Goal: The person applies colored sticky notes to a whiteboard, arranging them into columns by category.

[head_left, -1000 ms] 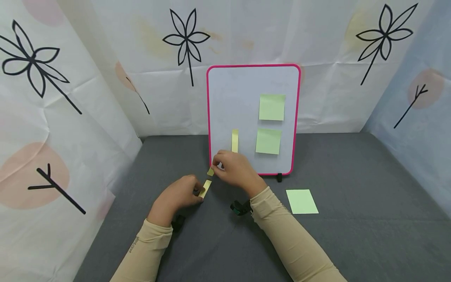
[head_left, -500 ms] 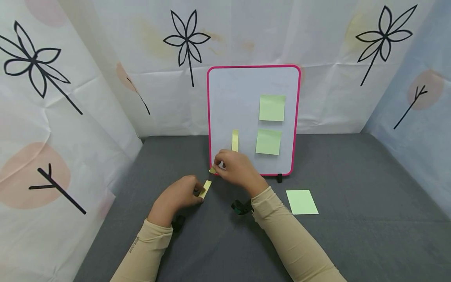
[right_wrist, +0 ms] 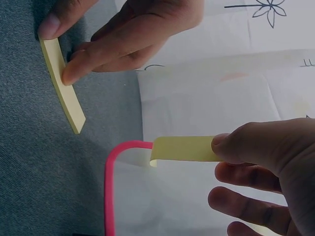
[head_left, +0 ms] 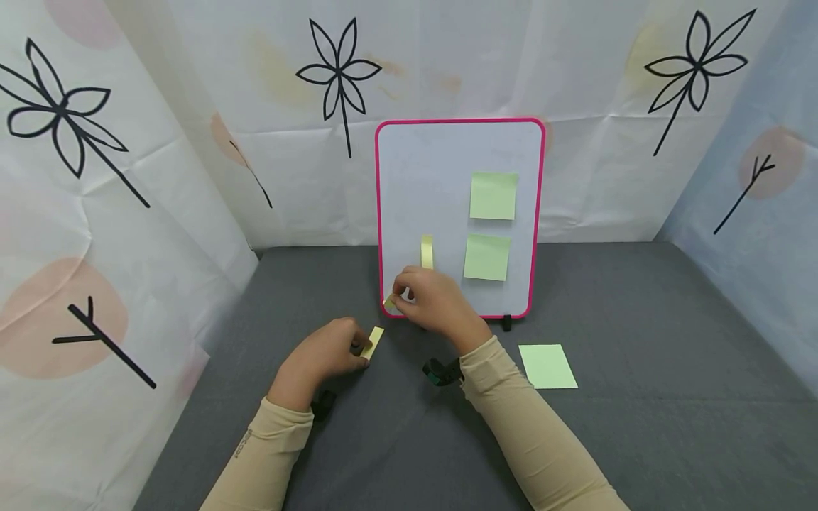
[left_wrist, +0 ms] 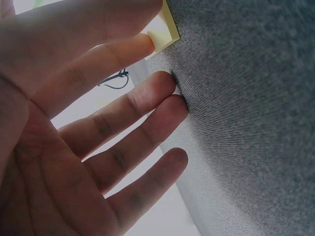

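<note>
My left hand (head_left: pixel 324 353) holds a narrow pad of yellow sticky notes (head_left: pixel 375 338) against the grey cloth, thumb at one end and index finger on top. In the left wrist view, the other fingers spread over the cloth. My right hand (head_left: pixel 436 301) pinches a single yellow sticky strip (right_wrist: pixel 182 149) between thumb and index finger, its free end curling. That strip is in front of the lower left corner of a pink-framed whiteboard (head_left: pixel 418 177); whether it touches the board I cannot tell. Another yellow strip (head_left: pixel 427 250) is on the board, its lower end hidden behind my right hand.
Two green square sticky notes, an upper note (head_left: pixel 493 195) and a lower note (head_left: pixel 487 257), are on the board's right side. A green pad (head_left: pixel 548 366) lies on the cloth at the right. A black foot (head_left: pixel 508 323) shows under the board. Patterned sheets surround the table.
My right hand has moved the pinched strip slightly right and up, away from the pad and over the board's lower left corner. My left hand has stayed on the pad.
</note>
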Available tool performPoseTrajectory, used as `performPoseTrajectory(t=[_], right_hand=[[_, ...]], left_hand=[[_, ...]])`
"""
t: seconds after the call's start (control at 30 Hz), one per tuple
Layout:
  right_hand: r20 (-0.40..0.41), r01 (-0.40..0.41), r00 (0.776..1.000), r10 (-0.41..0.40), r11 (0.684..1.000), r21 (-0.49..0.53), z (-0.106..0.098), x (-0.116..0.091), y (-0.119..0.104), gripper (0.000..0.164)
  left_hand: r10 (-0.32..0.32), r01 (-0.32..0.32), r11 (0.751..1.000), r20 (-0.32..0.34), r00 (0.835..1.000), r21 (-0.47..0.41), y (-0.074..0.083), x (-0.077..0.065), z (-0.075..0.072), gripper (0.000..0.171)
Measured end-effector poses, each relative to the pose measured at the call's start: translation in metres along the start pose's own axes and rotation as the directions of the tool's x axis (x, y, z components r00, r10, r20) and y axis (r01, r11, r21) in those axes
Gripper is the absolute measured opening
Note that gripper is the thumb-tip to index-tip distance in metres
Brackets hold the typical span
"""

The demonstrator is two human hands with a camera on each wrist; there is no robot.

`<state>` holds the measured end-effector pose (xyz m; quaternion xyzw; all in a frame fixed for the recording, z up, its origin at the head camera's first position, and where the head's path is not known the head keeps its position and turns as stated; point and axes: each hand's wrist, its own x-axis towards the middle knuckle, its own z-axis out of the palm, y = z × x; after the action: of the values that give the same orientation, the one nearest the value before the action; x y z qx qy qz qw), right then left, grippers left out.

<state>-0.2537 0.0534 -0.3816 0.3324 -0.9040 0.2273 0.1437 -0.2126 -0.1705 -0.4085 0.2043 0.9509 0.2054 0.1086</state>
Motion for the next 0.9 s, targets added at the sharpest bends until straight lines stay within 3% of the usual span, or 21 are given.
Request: performPoseTrajectory(t=[0.7, 0.9], right_hand=[[-0.049, -0.052, 0.997, 0.055, 0.998, 0.046, -0.016, -0.003, 0.011, 0.004], [-0.064, -0.056, 0.996, 0.059, 0.997, 0.055, -0.020, -0.004, 0.013, 0.003]], left_hand=[[0.018, -0.018, 1.000, 0.015, 1.000, 0.003, -0.002, 0.001, 0.003, 0.014], [0.014, -0.014, 1.000, 0.005, 1.000, 0.014, -0.002, 0.001, 0.002, 0.008]])
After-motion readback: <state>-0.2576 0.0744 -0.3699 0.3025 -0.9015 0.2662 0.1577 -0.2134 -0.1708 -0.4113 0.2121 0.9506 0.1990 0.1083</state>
